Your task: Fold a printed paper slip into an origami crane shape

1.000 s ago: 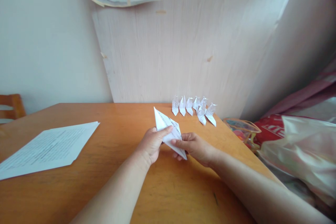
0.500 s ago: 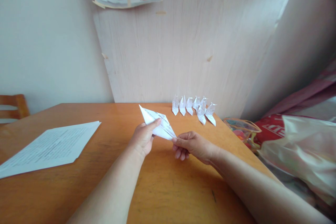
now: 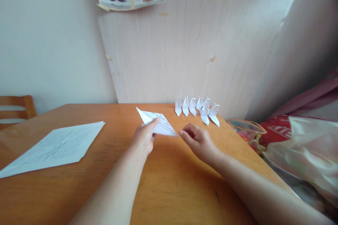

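Observation:
My left hand (image 3: 144,138) pinches a folded sheet of printed white paper (image 3: 167,125) between the thumb on top and the fingers beneath. The paper has a long kite-like shape, with one sharp point up to the left and another toward the right. Just off that right tip is my right hand (image 3: 198,140), its fingers loosely curled and the thumb a little apart from them, with nothing visible in it. Both hands are above the wooden table (image 3: 158,190).
Several folded paper figures (image 3: 185,107) stand at the table's back right. A stack of printed sheets (image 3: 56,147) lies on the left. Beyond the right edge are a mesh basket (image 3: 246,132) and a whitish plastic bag (image 3: 308,154). A chair (image 3: 17,107) stands at far left.
My right hand has let go of the paper's right tip and moved slightly up and to the right. The left hand keeps its hold, and the paper has tilted a little flatter.

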Tool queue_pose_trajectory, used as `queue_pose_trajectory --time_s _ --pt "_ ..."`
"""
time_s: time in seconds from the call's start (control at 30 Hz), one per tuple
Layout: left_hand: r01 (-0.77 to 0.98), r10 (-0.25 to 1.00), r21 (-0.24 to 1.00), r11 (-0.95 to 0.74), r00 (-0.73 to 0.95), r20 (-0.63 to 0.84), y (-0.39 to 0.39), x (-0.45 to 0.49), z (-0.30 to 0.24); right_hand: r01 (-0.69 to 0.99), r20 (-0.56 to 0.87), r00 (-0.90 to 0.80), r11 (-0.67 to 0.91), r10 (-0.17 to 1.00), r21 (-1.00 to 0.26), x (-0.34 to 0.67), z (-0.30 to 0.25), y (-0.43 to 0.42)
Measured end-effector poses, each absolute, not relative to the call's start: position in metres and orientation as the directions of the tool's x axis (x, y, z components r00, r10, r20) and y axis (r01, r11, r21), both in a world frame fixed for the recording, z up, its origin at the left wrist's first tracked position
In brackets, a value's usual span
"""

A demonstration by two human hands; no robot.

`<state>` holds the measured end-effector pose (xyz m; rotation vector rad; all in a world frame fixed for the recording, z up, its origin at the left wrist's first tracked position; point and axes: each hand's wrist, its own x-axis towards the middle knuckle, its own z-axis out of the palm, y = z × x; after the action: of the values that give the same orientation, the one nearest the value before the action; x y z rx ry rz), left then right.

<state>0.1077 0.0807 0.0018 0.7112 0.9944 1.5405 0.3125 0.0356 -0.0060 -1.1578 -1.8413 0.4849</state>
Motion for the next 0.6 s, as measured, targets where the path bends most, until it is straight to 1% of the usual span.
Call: queue_pose_trajectory --time_s 0.07,0.1,0.17,0.23,0.3,0.37,0.43,0.47,0.53,0.6 --pt "-0.44 0.975 0.898 -0.013 -0.205 -0.086 0.078 0.112 0.0 0.618 0.632 -0.226 0.611 0.741 -0.495 0.311 -0.004 0.03" --pt "-0.427 0.975 0.904 -0.003 -0.201 -0.092 0.076 0.114 -0.001 0.645 0.667 -0.289 0.654 0.687 -0.394 0.309 -0.003 0.027" --pt "-0.416 0.981 0.909 0.016 -0.17 -0.095 0.073 0.119 -0.003 0.681 0.663 -0.409 0.693 0.627 -0.236 0.306 -0.002 0.024" --pt "-0.419 0.989 0.907 0.034 -0.117 -0.091 0.07 0.124 -0.005 0.704 0.616 -0.484 0.695 0.621 -0.148 0.303 -0.002 0.024" --pt "-0.421 0.992 0.905 0.051 -0.08 -0.093 0.067 0.128 -0.005 0.721 0.578 -0.506 0.682 0.64 -0.125 0.302 -0.003 0.026" --pt "-0.424 0.993 0.904 0.053 -0.072 -0.092 0.065 0.13 -0.004 0.726 0.57 -0.479 0.666 0.667 -0.17 0.304 -0.003 0.028" --pt "-0.436 0.996 0.899 0.037 -0.063 -0.071 0.063 0.13 0.0 0.707 0.572 -0.409 0.643 0.71 -0.293 0.307 -0.004 0.031" --pt "-0.443 0.997 0.896 0.029 -0.048 -0.056 0.063 0.13 0.002 0.683 0.564 -0.358 0.621 0.744 -0.384 0.308 -0.004 0.032" --pt "-0.448 0.999 0.894 0.024 -0.017 -0.035 0.061 0.128 0.007 0.586 0.503 -0.23 0.531 0.833 -0.612 0.311 -0.005 0.035" --pt "-0.434 0.998 0.9 0.027 -0.039 -0.049 0.061 0.127 0.01 0.399 0.379 -0.108 0.389 0.919 -0.83 0.312 -0.007 0.039"
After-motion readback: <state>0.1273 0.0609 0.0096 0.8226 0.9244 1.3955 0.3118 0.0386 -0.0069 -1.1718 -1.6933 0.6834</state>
